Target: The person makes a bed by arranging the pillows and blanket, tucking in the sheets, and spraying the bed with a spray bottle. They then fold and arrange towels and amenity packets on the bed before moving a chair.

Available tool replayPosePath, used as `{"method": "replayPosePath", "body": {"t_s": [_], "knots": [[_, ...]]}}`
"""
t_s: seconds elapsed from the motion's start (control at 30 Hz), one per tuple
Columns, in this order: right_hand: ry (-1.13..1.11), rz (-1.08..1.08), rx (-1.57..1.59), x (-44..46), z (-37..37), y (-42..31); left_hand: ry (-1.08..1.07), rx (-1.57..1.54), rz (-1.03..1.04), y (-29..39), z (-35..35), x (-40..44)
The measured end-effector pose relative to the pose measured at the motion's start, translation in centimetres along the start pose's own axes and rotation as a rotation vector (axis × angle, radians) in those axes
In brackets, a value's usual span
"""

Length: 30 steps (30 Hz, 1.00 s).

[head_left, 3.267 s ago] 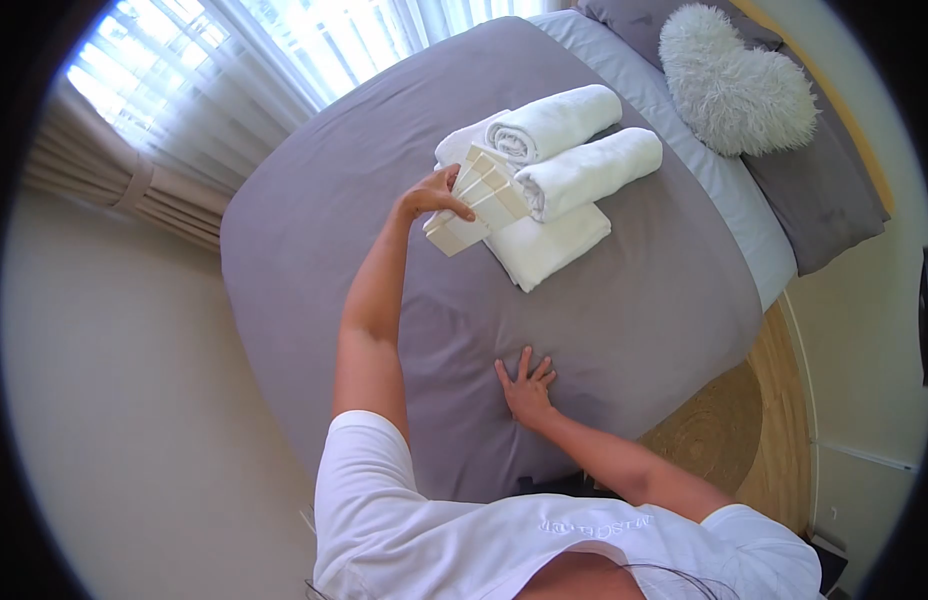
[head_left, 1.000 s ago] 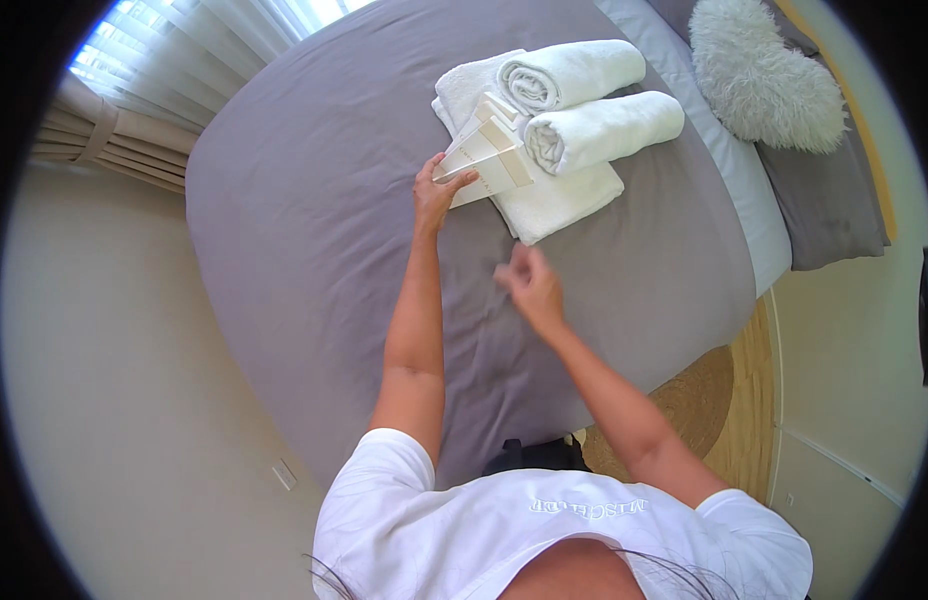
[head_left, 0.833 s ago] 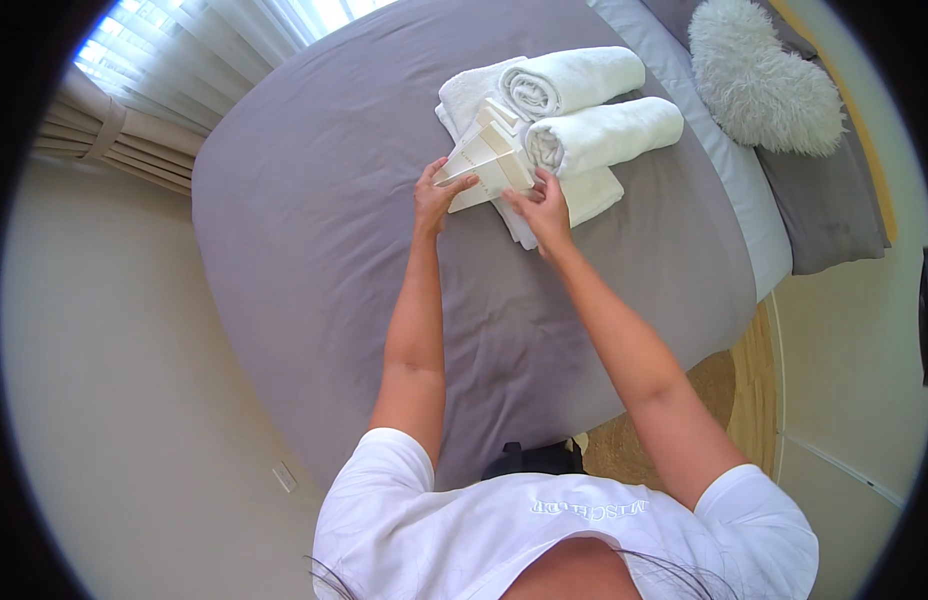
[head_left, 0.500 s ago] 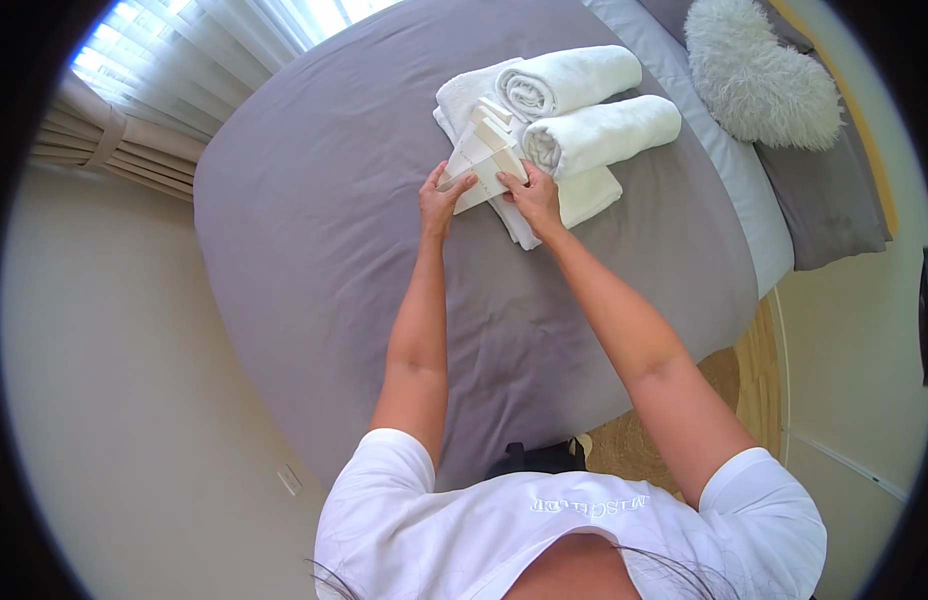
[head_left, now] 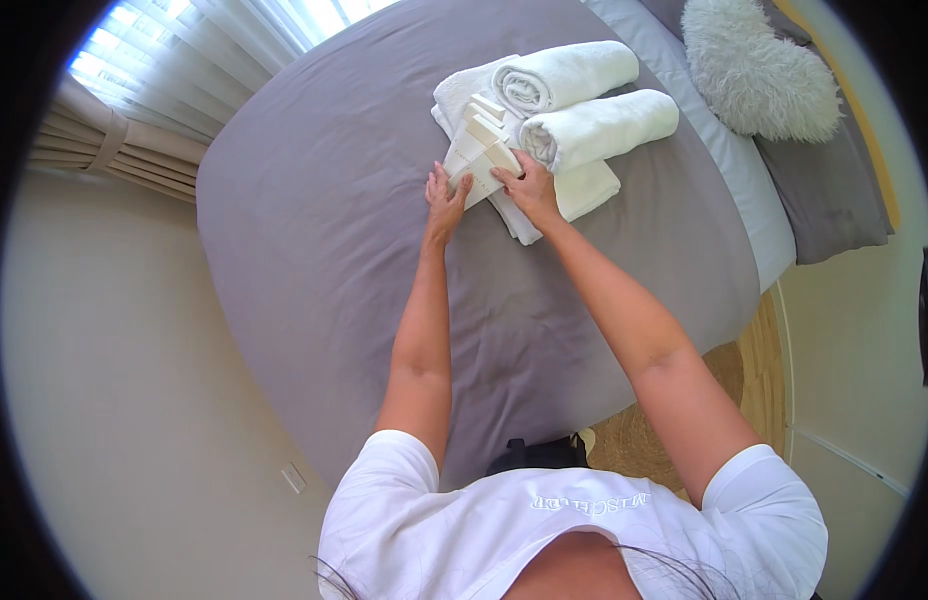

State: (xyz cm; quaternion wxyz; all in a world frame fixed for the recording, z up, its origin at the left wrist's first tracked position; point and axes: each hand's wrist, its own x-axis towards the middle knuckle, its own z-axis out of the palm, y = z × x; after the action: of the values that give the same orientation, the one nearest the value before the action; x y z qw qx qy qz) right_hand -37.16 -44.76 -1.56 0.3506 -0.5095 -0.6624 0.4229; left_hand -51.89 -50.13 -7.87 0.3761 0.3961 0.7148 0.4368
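Note:
Several small cream boxes (head_left: 480, 150) lie fanned out over the left part of a folded white towel (head_left: 589, 190) on the bed. My left hand (head_left: 445, 200) grips the lower left side of the boxes, thumb on top. On their right side, my right hand (head_left: 530, 188) pinches the nearest box between thumb and fingers. Two rolled white towels, one farther back (head_left: 569, 78) and one nearer (head_left: 604, 130), rest beside the boxes on the folded towel.
The grey bed cover (head_left: 324, 220) spreads around the towels. A fluffy white heart cushion (head_left: 759, 75) leans on grey pillows (head_left: 829, 190) at the upper right. Curtains (head_left: 124, 140) hang at the upper left. A black bag (head_left: 539, 455) and round rug (head_left: 644, 445) are below.
My right hand has come up from the bed cover and taken hold of the boxes beside my left hand. The boxes are now bunched closer together against the rolled towels.

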Motion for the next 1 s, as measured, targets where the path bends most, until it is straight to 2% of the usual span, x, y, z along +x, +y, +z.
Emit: {"method": "replayPosePath", "body": {"t_s": [0.07, 0.2, 0.27, 0.33, 0.47, 0.53, 0.57, 0.63, 0.77, 0.83, 1.0], "knots": [[-0.005, -0.024, -0.008, 0.1, -0.4, -0.4, -0.046, -0.068, -0.009, 0.0, -0.2, 0.0], [-0.030, 0.072, -0.002, -0.8, -1.4, -0.8, -0.014, -0.055, -0.021, -0.5, 0.3, -0.3], [-0.044, 0.094, 0.006, -1.1, -1.8, -0.4, 0.063, -0.142, 0.048, -1.0, 0.9, -0.4], [-0.017, 0.025, -0.030, -1.5, -2.0, 0.0, 0.104, -0.163, 0.040, -1.3, 1.3, -0.3], [-0.035, 0.075, -0.014, -2.7, -3.0, 0.5, 0.176, -0.168, 0.030, -1.3, 1.8, -0.6], [-0.050, 0.204, 0.254, -3.0, -3.0, 0.5, 0.161, -0.217, 0.038, -1.2, 2.0, -0.6], [-0.047, 0.205, 0.257, -2.9, -2.9, 0.3, 0.151, -0.264, 0.045, -1.1, 1.9, -0.6], [-0.024, 0.034, 0.069, -2.1, -2.7, -0.1, 0.130, -0.247, 0.057, -0.6, 1.5, -0.6], [-0.022, -0.074, -0.059, -1.1, -2.4, -2.6, 0.057, -0.233, 0.127, -0.3, 0.6, -0.5], [0.022, -0.252, -0.176, -0.4, -2.2, -3.2, 0.048, -0.267, 0.112, -0.2, 0.5, -0.5], [0.118, -0.161, -0.199, 0.7, -1.0, -3.2, 0.019, -0.275, 0.130, 0.1, 0.2, -0.5]]}}
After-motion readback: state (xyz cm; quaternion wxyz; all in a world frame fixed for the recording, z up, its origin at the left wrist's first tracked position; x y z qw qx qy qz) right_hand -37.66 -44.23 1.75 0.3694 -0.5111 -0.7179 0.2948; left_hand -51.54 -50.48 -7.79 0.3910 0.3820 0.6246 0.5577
